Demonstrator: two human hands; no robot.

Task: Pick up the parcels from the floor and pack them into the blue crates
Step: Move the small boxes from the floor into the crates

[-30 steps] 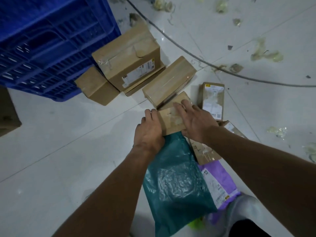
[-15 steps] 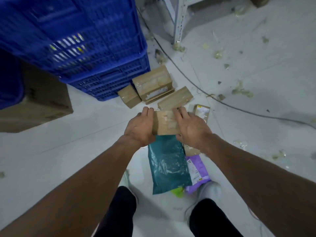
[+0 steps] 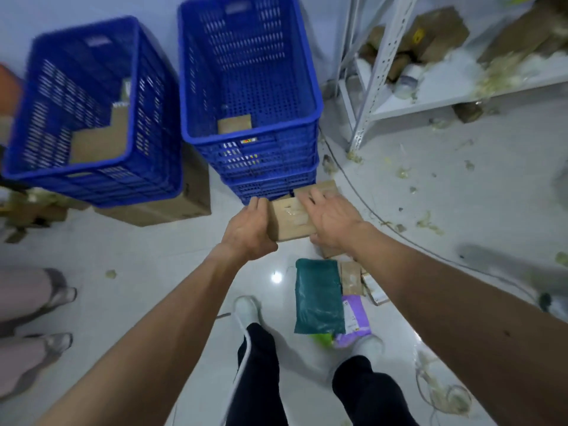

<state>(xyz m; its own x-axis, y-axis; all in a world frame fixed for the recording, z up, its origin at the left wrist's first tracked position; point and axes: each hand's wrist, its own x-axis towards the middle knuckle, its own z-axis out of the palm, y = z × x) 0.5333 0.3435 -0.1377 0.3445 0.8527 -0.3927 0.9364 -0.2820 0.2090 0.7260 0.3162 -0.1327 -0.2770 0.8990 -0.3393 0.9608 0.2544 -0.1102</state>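
Head view: two hands [image 3: 249,232] [image 3: 333,224] on one parcel [image 3: 289,221], two blue crates [image 3: 123,186] [image 3: 246,72]

I count at least two blue crates, the left crate [image 3: 92,176] and the right crate [image 3: 252,139]; one brown parcel [image 3: 290,221] between two hands, the left hand [image 3: 249,233] and the right hand [image 3: 333,224]; two plastic mailers on the floor, one green mailer [image 3: 319,296], one purple mailer [image 3: 355,318]; one metal shelf [image 3: 430,101].
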